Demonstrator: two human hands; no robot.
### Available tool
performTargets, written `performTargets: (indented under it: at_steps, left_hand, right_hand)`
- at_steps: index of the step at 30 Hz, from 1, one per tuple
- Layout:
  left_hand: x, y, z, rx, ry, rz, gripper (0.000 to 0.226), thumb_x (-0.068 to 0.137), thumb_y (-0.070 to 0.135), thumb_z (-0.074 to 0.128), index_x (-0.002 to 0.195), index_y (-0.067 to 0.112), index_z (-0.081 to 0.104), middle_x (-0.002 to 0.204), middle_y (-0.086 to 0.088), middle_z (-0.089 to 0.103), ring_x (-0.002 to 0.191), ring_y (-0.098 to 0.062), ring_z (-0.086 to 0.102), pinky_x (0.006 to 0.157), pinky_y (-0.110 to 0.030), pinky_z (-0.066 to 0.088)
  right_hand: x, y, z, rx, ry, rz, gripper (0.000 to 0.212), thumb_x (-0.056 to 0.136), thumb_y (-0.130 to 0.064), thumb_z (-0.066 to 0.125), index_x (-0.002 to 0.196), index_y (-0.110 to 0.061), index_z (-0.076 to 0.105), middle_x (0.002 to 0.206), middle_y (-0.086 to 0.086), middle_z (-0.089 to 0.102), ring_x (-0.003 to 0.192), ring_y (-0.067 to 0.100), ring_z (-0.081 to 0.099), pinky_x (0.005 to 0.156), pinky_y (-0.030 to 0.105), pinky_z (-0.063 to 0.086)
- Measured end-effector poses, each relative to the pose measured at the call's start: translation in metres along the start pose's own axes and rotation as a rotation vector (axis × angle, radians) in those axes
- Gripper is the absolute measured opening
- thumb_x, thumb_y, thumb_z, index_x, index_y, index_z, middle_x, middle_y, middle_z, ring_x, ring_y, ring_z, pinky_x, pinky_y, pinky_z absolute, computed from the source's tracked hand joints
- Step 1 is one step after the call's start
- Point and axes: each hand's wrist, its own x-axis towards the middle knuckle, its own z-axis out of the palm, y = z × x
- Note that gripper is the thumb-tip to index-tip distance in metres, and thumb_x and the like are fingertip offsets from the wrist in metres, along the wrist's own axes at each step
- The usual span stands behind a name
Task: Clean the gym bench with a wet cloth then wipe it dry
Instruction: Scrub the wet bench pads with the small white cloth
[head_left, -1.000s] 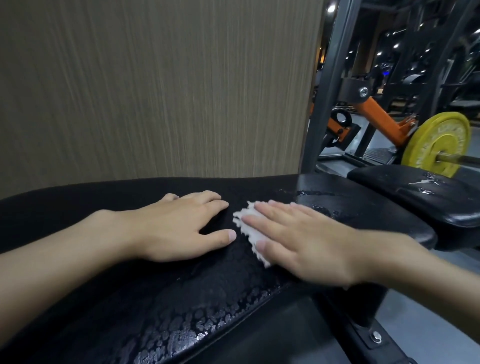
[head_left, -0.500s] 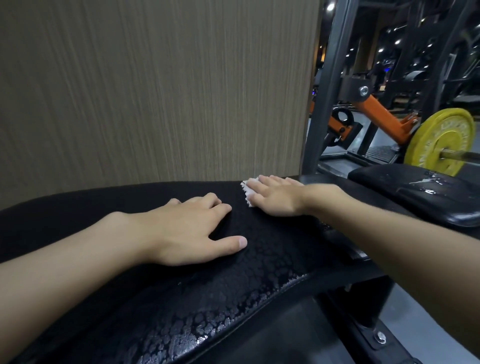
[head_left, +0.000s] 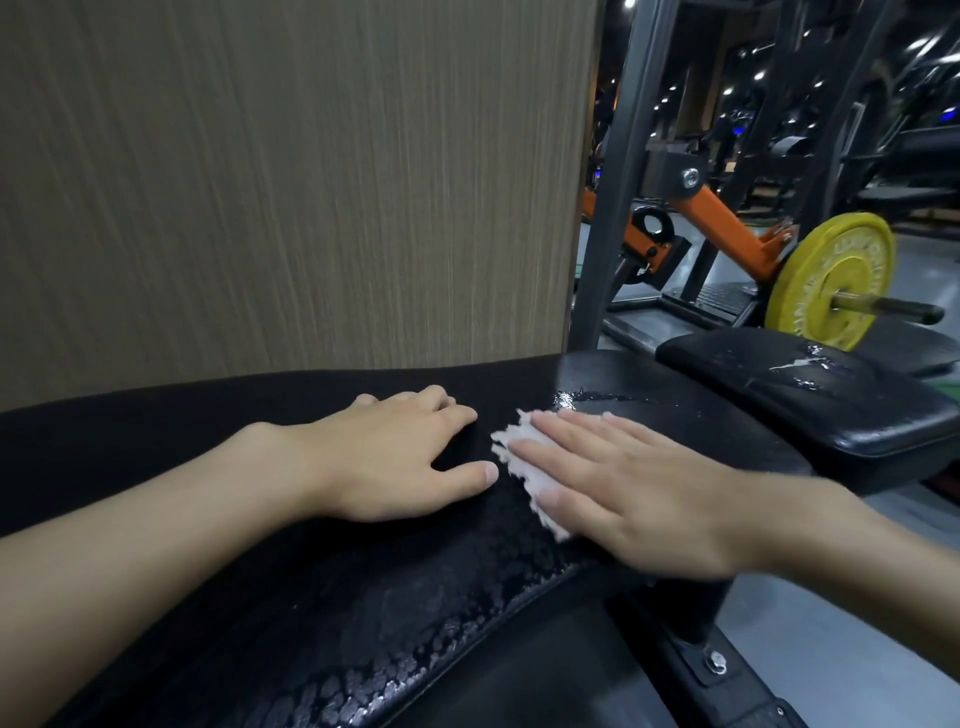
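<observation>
A black padded gym bench (head_left: 270, 613) fills the lower part of the head view, its near surface beaded with water drops. My right hand (head_left: 623, 493) lies flat, fingers together, pressing a small white cloth (head_left: 519, 462) onto the pad. Only the cloth's left edge shows past my fingers. My left hand (head_left: 400, 457) rests palm down on the pad just left of the cloth, fingers spread and holding nothing.
A second black pad (head_left: 810, 395) with wet streaks sits at the right. Behind it are a dark steel upright (head_left: 613, 208), an orange machine arm (head_left: 727, 228) and a yellow weight plate (head_left: 836, 280). A brown wall panel (head_left: 291, 176) rises directly behind the bench.
My right hand has slid the cloth back toward me from the far edge of the pad, returning beside my left thumb. My left hand has stayed in place.
</observation>
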Motion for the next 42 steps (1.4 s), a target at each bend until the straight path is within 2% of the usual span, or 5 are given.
performTargets:
  at_steps: [11, 19, 26, 32, 42]
  left_hand:
    - [0.011, 0.020, -0.002, 0.001, -0.064, -0.077, 0.095, 0.071, 0.091, 0.018, 0.147, 0.034, 0.027, 0.138, -0.002, 0.036, 0.135, -0.020, 0.037, 0.108, -0.048, 0.036]
    - [0.017, 0.028, -0.011, 0.025, -0.097, -0.108, 0.094, 0.075, 0.090, 0.024, 0.151, 0.036, 0.020, 0.147, -0.001, 0.031, 0.136, -0.023, 0.037, 0.108, -0.048, 0.036]
    - [0.032, 0.032, -0.012, 0.010, -0.106, -0.059, 0.092, 0.075, 0.089, 0.025, 0.154, 0.043, 0.009, 0.158, -0.001, 0.019, 0.146, -0.022, 0.022, 0.113, -0.052, 0.027]
    - [0.046, 0.038, -0.010, 0.016, -0.121, -0.065, 0.098, 0.068, 0.094, 0.020, 0.153, 0.046, 0.007, 0.156, -0.003, 0.022, 0.145, -0.028, 0.025, 0.111, -0.053, 0.031]
    - [0.053, 0.041, -0.013, -0.013, -0.145, -0.110, 0.104, 0.060, 0.099, 0.021, 0.151, 0.049, 0.009, 0.156, -0.004, 0.020, 0.142, -0.030, 0.032, 0.111, -0.050, 0.032]
  right_hand:
    - [0.153, 0.065, -0.008, 0.101, -0.028, 0.253, 0.063, 0.098, -0.063, 0.011, 0.157, -0.040, 0.010, 0.167, -0.001, 0.006, 0.154, 0.022, 0.002, 0.121, 0.048, 0.001]
    - [0.033, 0.045, 0.004, 0.023, 0.031, 0.091, 0.056, 0.103, -0.054, 0.010, 0.156, -0.040, -0.002, 0.167, -0.009, -0.004, 0.152, 0.009, -0.007, 0.122, 0.036, -0.004]
    - [-0.038, 0.043, 0.011, -0.019, -0.012, 0.073, 0.070, 0.084, -0.070, -0.015, 0.151, -0.050, -0.016, 0.161, -0.022, -0.022, 0.145, -0.003, -0.025, 0.121, 0.030, -0.010]
    - [0.057, 0.080, 0.001, 0.049, 0.031, 0.183, 0.055, 0.104, -0.053, 0.015, 0.157, -0.040, 0.005, 0.167, -0.009, 0.002, 0.153, 0.013, -0.001, 0.123, 0.040, 0.000]
    - [0.122, 0.125, 0.000, 0.110, 0.027, 0.314, 0.072, 0.089, -0.067, 0.012, 0.154, -0.038, 0.019, 0.160, 0.003, 0.025, 0.150, 0.025, 0.017, 0.119, 0.051, 0.015]
